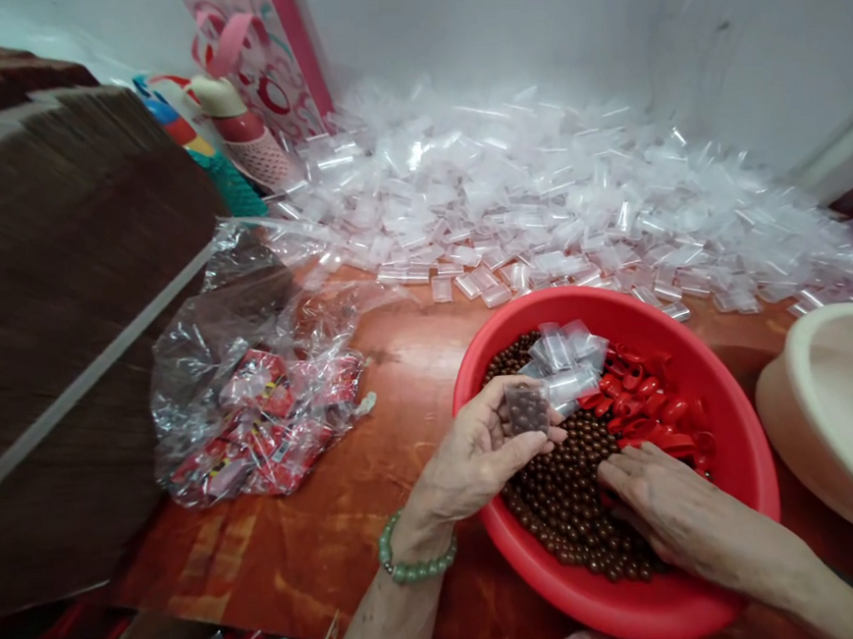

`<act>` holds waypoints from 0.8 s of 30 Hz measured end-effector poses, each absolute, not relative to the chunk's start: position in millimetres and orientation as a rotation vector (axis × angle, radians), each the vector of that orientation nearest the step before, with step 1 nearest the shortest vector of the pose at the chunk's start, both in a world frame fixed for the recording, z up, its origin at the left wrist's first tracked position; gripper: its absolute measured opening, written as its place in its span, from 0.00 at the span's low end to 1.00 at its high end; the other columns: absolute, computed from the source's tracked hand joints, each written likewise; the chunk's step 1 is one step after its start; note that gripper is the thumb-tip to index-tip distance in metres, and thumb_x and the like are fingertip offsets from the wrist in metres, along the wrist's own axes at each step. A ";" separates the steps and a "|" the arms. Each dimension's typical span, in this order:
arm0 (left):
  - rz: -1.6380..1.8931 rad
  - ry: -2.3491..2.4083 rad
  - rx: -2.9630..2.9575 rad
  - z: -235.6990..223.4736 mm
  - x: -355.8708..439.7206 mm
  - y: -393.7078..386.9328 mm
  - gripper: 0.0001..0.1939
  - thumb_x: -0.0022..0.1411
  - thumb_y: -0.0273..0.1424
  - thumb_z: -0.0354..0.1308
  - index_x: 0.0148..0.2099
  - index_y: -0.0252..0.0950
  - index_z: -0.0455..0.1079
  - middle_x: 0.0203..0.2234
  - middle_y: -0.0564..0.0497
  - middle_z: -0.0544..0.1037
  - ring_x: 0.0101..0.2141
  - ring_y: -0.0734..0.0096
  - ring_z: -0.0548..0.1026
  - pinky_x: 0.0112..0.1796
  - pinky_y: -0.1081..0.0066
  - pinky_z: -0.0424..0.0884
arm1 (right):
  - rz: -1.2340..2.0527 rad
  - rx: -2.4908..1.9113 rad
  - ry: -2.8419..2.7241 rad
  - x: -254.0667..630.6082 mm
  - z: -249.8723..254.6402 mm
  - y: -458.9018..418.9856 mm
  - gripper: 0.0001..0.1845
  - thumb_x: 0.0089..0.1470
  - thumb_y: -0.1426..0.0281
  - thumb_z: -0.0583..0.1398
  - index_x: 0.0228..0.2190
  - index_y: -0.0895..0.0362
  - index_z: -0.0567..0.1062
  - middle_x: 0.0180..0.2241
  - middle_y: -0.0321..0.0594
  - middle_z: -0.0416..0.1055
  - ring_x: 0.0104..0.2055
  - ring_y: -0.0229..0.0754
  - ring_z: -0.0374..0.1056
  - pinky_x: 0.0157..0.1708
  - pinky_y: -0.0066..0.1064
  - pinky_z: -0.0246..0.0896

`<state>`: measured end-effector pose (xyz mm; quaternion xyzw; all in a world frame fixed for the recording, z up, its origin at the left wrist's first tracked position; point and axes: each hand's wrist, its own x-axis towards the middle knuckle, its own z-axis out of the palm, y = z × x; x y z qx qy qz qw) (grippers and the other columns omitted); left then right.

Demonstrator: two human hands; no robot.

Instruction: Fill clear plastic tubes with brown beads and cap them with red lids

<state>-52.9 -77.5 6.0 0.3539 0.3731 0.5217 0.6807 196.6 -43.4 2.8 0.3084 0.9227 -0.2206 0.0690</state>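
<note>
My left hand (474, 454) is closed around a small clear plastic case (528, 408) with brown balls inside, tilted toward me above the red basin (758, 451). My right hand (658, 498) reaches down into the basin, its fingers bent together and their tips hidden among the contents. Beneath both hands lie many shiny brown balls (571, 515). Small red plastic pieces (647, 401) are heaped at the basin's right side, touching or close to my right fingers. Several clear plastic cases (569, 357) rest on the balls near the far rim, just beyond my left hand.
Behind the basin, a large heap of clear plastic cases (505, 185) spreads along the wall. A clear bag of red packets (272, 420) lies at left, beside a strapped brown cardboard stack (72, 318). A cream basin (793, 389) stands at right; a bottle (241, 127) and gift bag (280, 65) stand behind.
</note>
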 end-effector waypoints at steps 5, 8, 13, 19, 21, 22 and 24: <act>1.077 0.951 0.995 6.7 -51.3 -80.5 0.13 0.66 0.33 0.58 0.51 0.35 0.70 0.42 0.45 0.79 0.43 0.67 0.77 0.46 0.69 0.70 | -1.166 1.150 2.876 191.2 25.1 -18.3 0.09 0.62 0.65 0.59 0.42 0.53 0.75 0.40 0.42 0.77 0.40 0.43 0.74 0.42 0.34 0.70; 1.070 0.943 0.973 8.8 -51.5 -79.9 0.13 0.66 0.33 0.58 0.51 0.35 0.71 0.41 0.47 0.79 0.42 0.69 0.76 0.45 0.70 0.70 | -1.382 1.395 3.040 177.3 41.8 -3.8 0.14 0.59 0.62 0.63 0.46 0.52 0.75 0.41 0.39 0.78 0.40 0.42 0.75 0.41 0.32 0.70; 1.041 0.908 0.973 11.0 -52.7 -80.2 0.12 0.68 0.34 0.56 0.50 0.35 0.70 0.38 0.49 0.76 0.37 0.72 0.75 0.42 0.71 0.71 | -1.381 0.983 3.215 145.4 67.1 9.8 0.15 0.63 0.72 0.58 0.51 0.48 0.73 0.46 0.37 0.75 0.47 0.38 0.71 0.49 0.29 0.65; 1.012 0.905 1.030 12.3 -55.5 -81.1 0.09 0.67 0.34 0.55 0.44 0.33 0.69 0.34 0.49 0.75 0.33 0.73 0.74 0.38 0.73 0.70 | -1.365 0.576 3.022 128.8 78.7 25.9 0.12 0.66 0.72 0.55 0.49 0.52 0.73 0.42 0.38 0.74 0.44 0.36 0.69 0.47 0.28 0.63; 0.992 0.924 1.075 13.2 -56.7 -80.1 0.09 0.67 0.33 0.54 0.43 0.33 0.69 0.32 0.50 0.75 0.33 0.74 0.73 0.37 0.73 0.69 | -1.370 0.528 2.976 129.6 79.1 29.9 0.10 0.65 0.69 0.56 0.47 0.53 0.73 0.41 0.38 0.73 0.42 0.37 0.69 0.45 0.28 0.63; 0.976 0.935 1.100 13.7 -57.3 -79.4 0.09 0.68 0.34 0.53 0.42 0.33 0.68 0.31 0.50 0.75 0.33 0.74 0.73 0.37 0.73 0.69 | -1.381 0.503 2.944 130.3 79.0 31.4 0.09 0.65 0.68 0.57 0.46 0.54 0.74 0.40 0.38 0.73 0.41 0.36 0.69 0.44 0.27 0.63; 0.941 0.958 1.153 14.9 -58.5 -77.8 0.09 0.68 0.34 0.52 0.41 0.33 0.68 0.31 0.50 0.75 0.32 0.74 0.72 0.36 0.73 0.68 | -1.424 0.475 2.873 131.2 78.2 33.7 0.08 0.64 0.67 0.58 0.43 0.55 0.74 0.38 0.37 0.74 0.39 0.36 0.69 0.43 0.26 0.62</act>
